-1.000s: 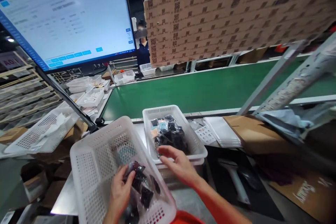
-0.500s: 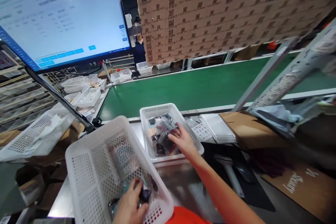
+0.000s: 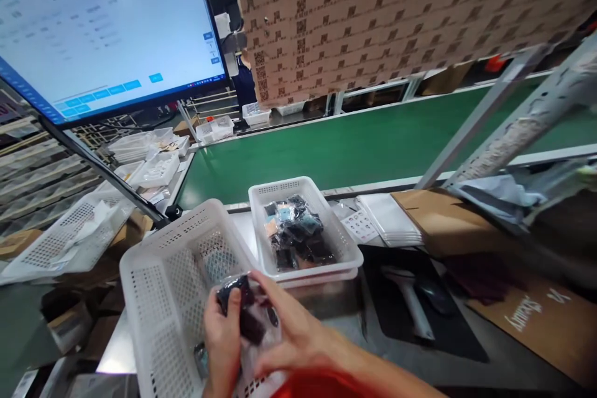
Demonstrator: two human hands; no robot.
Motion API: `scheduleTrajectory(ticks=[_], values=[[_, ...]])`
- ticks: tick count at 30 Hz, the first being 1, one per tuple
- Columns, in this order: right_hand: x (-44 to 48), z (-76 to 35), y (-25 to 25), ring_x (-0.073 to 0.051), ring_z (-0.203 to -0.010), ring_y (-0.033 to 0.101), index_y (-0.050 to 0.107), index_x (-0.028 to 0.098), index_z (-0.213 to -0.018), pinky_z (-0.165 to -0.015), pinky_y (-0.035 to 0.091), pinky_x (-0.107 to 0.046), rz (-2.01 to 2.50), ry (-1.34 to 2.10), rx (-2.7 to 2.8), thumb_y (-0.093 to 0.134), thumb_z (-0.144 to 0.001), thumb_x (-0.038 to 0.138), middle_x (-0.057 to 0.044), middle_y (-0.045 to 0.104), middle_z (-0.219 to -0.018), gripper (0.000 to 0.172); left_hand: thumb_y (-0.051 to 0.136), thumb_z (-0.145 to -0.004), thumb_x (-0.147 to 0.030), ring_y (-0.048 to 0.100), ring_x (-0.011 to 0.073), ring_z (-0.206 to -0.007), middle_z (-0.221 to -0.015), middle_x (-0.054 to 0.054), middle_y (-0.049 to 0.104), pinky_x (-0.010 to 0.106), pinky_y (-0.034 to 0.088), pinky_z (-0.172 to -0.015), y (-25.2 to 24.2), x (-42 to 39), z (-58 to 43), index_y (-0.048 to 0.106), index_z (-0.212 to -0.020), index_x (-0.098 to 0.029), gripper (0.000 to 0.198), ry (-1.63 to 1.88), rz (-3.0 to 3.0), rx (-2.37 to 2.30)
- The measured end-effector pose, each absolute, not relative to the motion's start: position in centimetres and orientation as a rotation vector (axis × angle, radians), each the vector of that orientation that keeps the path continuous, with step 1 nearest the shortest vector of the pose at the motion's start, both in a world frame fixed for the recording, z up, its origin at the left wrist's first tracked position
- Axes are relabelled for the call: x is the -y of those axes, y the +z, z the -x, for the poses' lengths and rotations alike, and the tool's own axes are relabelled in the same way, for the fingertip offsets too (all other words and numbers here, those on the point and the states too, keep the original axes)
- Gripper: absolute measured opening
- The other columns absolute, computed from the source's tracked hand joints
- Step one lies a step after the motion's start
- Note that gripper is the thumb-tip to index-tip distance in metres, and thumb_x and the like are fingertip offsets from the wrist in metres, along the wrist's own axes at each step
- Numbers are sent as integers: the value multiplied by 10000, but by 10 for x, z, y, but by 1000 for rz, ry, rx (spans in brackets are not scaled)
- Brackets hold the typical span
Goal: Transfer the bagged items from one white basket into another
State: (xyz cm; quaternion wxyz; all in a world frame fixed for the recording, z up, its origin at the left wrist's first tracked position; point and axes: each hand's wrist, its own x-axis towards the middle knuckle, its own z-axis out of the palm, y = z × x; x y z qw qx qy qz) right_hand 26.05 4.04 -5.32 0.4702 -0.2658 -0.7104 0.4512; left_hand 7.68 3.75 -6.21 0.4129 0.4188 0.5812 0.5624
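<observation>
My left hand (image 3: 224,336) is closed on a clear plastic bag with a dark item (image 3: 252,323) in it, thumb across its front. On the other side my right hand (image 3: 293,329) grips the same bag, its fingers partly hidden behind the plastic. Both hands are above the large white perforated basket (image 3: 153,298), where a few bagged pieces (image 3: 200,357) show low down. Just beyond, the smaller white basket (image 3: 347,261) holds a heap of small bagged items (image 3: 301,230), mostly dark, some light blue.
A monitor (image 3: 107,31) hangs at upper left. Past the baskets runs a green conveyor belt (image 3: 326,149), under a cardboard sheet (image 3: 373,18) of printed codes. A scanner (image 3: 410,305) and mouse (image 3: 436,295) lie on a black mat at right, near white bags (image 3: 389,217). Another person (image 3: 245,81) stands behind.
My right hand has left the smaller basket and come to the large one. My left hand has risen from inside the large basket, with the bagged dark item now between both hands.
</observation>
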Motion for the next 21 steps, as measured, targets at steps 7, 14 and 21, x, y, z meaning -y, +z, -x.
scheduleTrajectory(ticks=[7, 14, 21], values=[[-103, -319, -43, -377, -1293, 628, 567, 195, -1441, -1140, 502, -570, 1117, 947, 1284, 748, -804, 414, -160, 668, -1364, 697, 588, -952, -609, 479, 345, -1435, -1543, 193, 517, 503, 396, -1211, -91, -30, -57, 538, -1479, -156, 697, 1009, -1894, -1527], [-118, -356, -60, -385, -1357, 558, 676, 151, -1293, -1209, 410, -573, 1408, 596, 1501, 692, -781, 460, -187, 617, -1426, 598, 510, -875, -92, 599, 414, -1198, -1287, 197, 673, 578, 435, -1033, -123, -24, -58, 592, -1466, -84, 597, -48, -2242, -2000], [-76, -297, -50, -307, -1155, 686, 755, 199, -1090, -1050, 535, -470, 991, 873, 1698, 683, -872, 337, -119, 745, -1216, 268, 561, -951, -432, 664, 281, -926, -928, 94, 703, 397, 483, -850, -110, -35, -14, 683, -890, -176, 290, 554, -1932, -1755]])
